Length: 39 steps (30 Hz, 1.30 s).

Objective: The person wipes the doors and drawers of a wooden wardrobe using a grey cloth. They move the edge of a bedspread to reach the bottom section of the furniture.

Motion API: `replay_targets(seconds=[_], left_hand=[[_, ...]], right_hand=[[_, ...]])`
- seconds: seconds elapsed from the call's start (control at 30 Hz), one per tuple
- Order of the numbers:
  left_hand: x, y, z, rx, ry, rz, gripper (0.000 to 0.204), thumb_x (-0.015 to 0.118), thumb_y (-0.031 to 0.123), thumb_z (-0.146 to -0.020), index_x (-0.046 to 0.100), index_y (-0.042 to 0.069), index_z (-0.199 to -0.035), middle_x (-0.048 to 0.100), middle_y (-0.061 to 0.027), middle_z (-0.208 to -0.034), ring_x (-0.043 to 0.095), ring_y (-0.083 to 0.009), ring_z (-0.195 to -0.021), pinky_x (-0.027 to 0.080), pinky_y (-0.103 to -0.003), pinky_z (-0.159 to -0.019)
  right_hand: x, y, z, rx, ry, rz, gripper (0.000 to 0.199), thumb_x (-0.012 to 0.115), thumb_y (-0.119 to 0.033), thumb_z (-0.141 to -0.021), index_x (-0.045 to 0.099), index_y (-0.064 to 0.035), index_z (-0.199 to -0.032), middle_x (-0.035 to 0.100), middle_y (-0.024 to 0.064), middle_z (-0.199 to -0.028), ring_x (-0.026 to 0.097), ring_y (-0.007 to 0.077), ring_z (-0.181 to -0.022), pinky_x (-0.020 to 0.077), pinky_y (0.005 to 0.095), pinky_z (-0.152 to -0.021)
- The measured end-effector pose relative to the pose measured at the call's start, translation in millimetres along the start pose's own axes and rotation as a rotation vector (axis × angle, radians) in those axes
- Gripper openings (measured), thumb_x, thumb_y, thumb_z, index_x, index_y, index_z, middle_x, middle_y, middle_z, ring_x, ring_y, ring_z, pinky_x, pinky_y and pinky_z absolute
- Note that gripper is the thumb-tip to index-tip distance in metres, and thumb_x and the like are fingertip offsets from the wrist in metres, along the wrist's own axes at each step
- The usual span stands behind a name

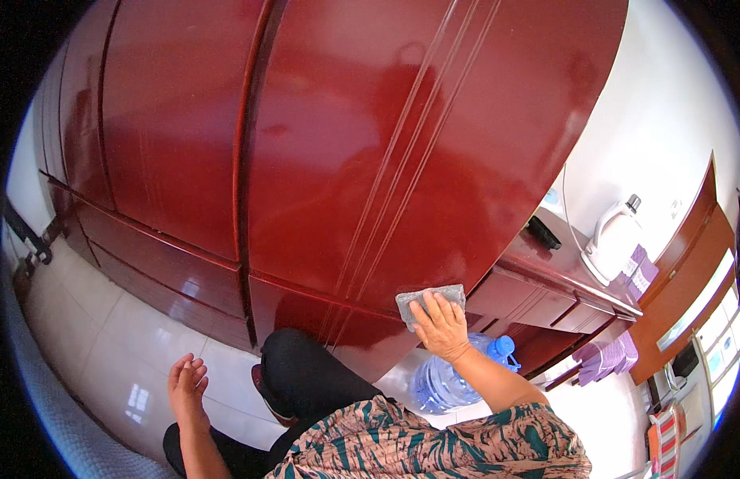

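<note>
One cloth [408, 302] is resting against the cabinet [322, 176], held by the right hand [443, 329], fingers together; the left hand [188, 389], loosely parted, is hovering above tiles [106, 307].

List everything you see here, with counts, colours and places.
Wardrobe: one, red, ahead
Cloth: one, grey, against wardrobe
Water bottle: one, clear blue, lower centre
Desk: one, red, right
Jug: one, white, on desk
Small object: one, black, on desk
Fabric: two visible patches, purple, desk's end
Door: one, brown, far right
Wall: one, white, right
Floor: one, pale, below
Textile: one, bluish, lower left
Clutter: uncounted, mixed colours, far right
Trousers: one pair, black, bottom
Top: one, green and tan, bottom
Left hand: one, empty, over floor
Right hand: one, fingers over cloth
</note>
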<state>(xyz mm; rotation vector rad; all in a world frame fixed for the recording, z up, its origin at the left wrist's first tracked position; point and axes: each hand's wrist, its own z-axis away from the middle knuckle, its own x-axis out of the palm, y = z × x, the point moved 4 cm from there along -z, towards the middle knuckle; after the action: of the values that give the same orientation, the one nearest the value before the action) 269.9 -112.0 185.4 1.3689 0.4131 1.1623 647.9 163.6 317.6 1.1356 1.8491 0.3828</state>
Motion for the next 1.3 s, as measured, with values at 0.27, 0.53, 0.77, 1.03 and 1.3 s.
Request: replay_targets(seconds=[0.27,0.53,0.77,1.03,1.3], left_hand=[[-3.4,4.5,2.2,0.000,0.058,-0.068,0.037,0.056,0.033,-0.090,0.054,0.009,-0.117,0.061,-0.0037,-0.103,0.057,-0.0118,-0.091,0.043,-0.026,-0.080],[5.8,5.5,5.3,-0.010,0.037,-0.028,0.035,0.055,0.030,-0.091,0.054,0.008,-0.118,0.061,-0.0039,-0.105,0.057,-0.0119,-0.092,0.043,-0.026,-0.080],[3.5,6.6,8.1,0.013,0.039,-0.041,0.033,0.054,0.030,-0.091,0.055,0.009,-0.116,0.062,-0.0022,-0.102,0.058,-0.0118,-0.090,0.043,-0.027,-0.079],[4.6,2.9,7.4,0.006,0.040,-0.004,0.031,0.056,0.029,-0.090,0.057,0.008,-0.113,0.062,-0.0044,-0.101,0.058,-0.0128,-0.091,0.044,-0.027,-0.080],[3.7,5.1,6.8,-0.014,0.032,-0.014,0.031,0.053,0.027,-0.091,0.055,0.007,-0.115,0.061,-0.0049,-0.103,0.057,-0.0130,-0.092,0.044,-0.028,-0.081]], right_hand=[[-41.5,82.1,-53.1,0.147,0.218,-0.040,0.055,0.054,-0.048,-0.083,0.051,-0.0188,-0.129,0.040,0.0143,-0.140,0.038,0.0310,-0.126,0.0232,0.0462,-0.103],[-8.8,45.0,-4.5,-0.134,0.056,-0.027,0.054,0.057,-0.047,-0.083,0.050,-0.0212,-0.130,0.045,0.0078,-0.136,0.042,0.0232,-0.122,0.0244,0.0404,-0.102],[-14.5,-8.2,-39.6,-0.179,0.034,-0.038,0.047,0.052,-0.027,-0.085,0.048,-0.0207,-0.132,0.047,0.0011,-0.137,0.043,0.0141,-0.125,0.0218,0.0339,-0.107],[-20.3,-53.6,-92.4,-0.210,0.073,-0.151,0.041,0.041,-0.019,-0.089,0.051,-0.0176,-0.128,0.049,-0.0001,-0.135,0.045,0.0120,-0.124,0.0217,0.0313,-0.107],[-29.2,-58.7,-119.9,-0.395,-0.002,-0.195,0.045,0.043,-0.018,-0.085,0.050,-0.0136,-0.130,0.047,0.0012,-0.137,0.043,0.0128,-0.127,0.0268,0.0303,-0.106]])
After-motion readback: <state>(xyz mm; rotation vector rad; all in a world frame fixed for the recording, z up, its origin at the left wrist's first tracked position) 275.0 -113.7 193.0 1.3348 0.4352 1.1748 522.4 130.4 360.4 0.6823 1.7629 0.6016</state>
